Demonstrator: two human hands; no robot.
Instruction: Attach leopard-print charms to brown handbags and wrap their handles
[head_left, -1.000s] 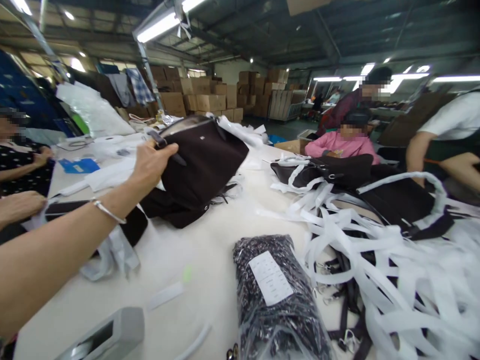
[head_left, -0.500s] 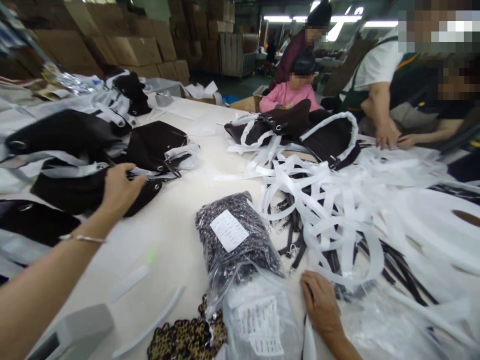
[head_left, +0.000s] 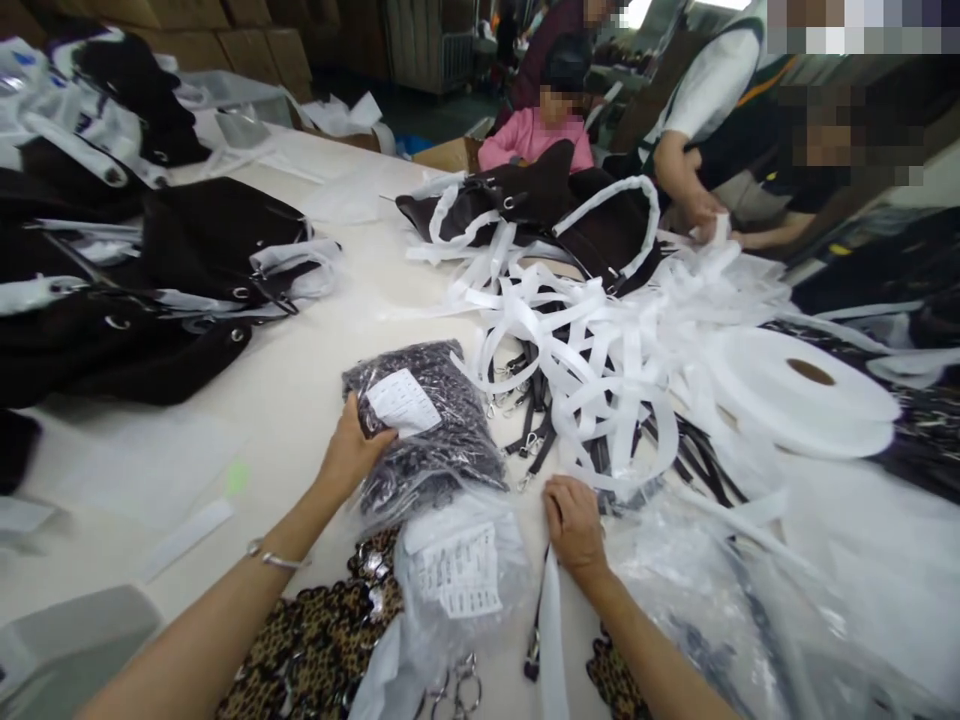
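My left hand (head_left: 351,447) grips the left edge of a clear plastic bag (head_left: 457,420) packed with small dark pieces, thumb over its top beside a white label. My right hand (head_left: 576,525) rests on the table with curled fingers. From beneath it run a thin dark strap (head_left: 537,620) and a white strip (head_left: 553,640); whether the fingers hold either is hidden. Between my forearms lies a second clear bag (head_left: 480,545) with printed labels. Leopard-patterned pieces (head_left: 300,640) are heaped by my left forearm, with metal rings (head_left: 466,690) nearby.
Dark handbags (head_left: 217,235) pile up at left, and another dark bag (head_left: 540,205) lies further back. Tangled white strips (head_left: 600,370) cover dark straps with metal clasps (head_left: 532,445). A white roll (head_left: 832,400) is at right. Co-workers stand beyond the table; one person's hand (head_left: 701,212) handles white material.
My left hand has left the dark handbags and moved right onto the bag of small pieces. My right hand stays by the strap. The view has shifted, and a co-worker's hand has risen with white material.
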